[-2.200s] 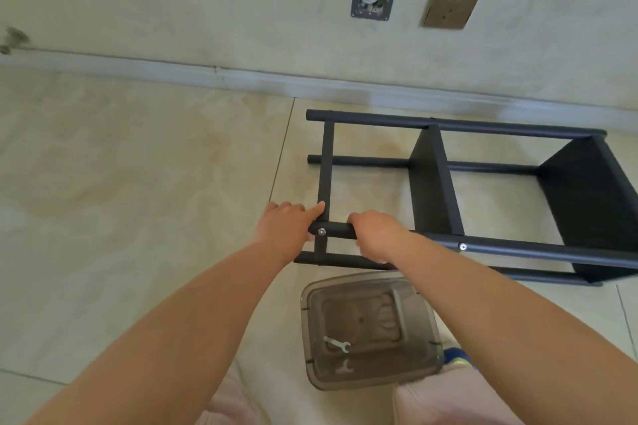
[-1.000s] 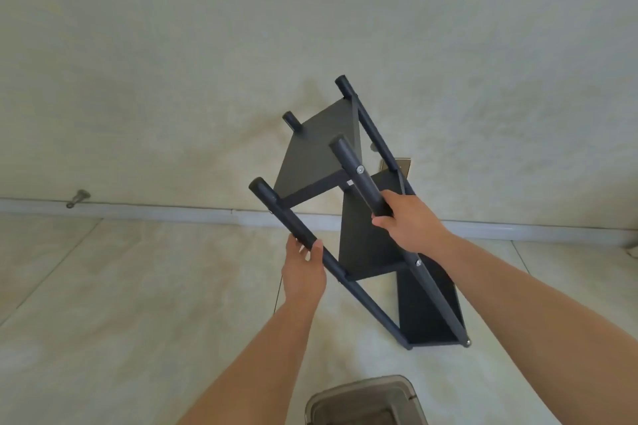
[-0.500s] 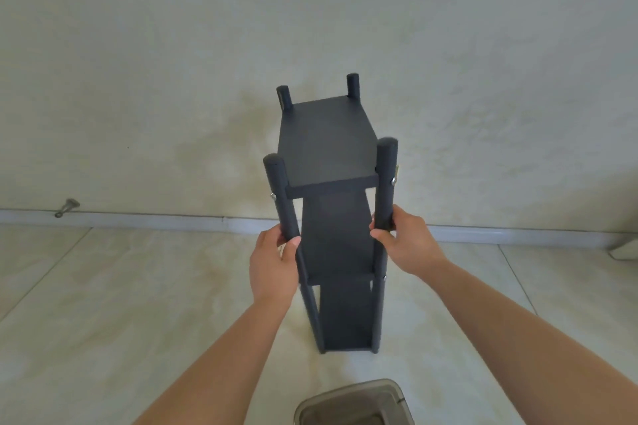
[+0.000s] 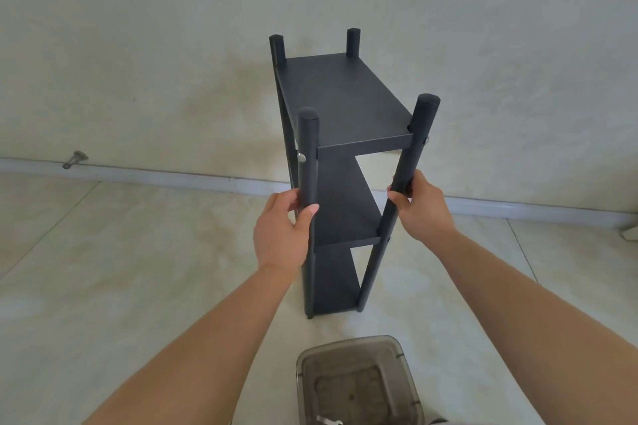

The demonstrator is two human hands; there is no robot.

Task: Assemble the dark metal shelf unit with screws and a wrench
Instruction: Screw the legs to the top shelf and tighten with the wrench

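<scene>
I hold the dark metal three-tier shelf unit (image 4: 340, 162) upright on the pale glossy floor tiles (image 4: 121, 269), its feet down just in front of the wall. My left hand (image 4: 281, 235) wraps the near-left round post (image 4: 308, 162), thumb across the front and fingers behind it. My right hand (image 4: 419, 209) curls round the near-right round post (image 4: 409, 162) at about the same height, between the top and middle shelves. Gripping both near posts at matching height likely lets me steady the frame and test whether it stands square; the unit appears to lean slightly, though the wide lens may exaggerate this. A silver screw head (image 4: 301, 158) shows on the left post at the level of the top flat shelf panel (image 4: 341, 100), and another fastener sits on the right post at the same level, so the joints in view look fitted. I judge the assembly near completion, with a stability check in hand.

Near my knees sits a translucent grey plastic bin (image 4: 359, 383); a small silvery metal tool (image 4: 329, 420), probably the wrench, lies in it at the frame's bottom edge. The room is bare: a cream plaster wall (image 4: 138, 45) with faint staining, a light baseboard (image 4: 172, 176), and a small metal door stop (image 4: 74, 160) at its foot to the left.
</scene>
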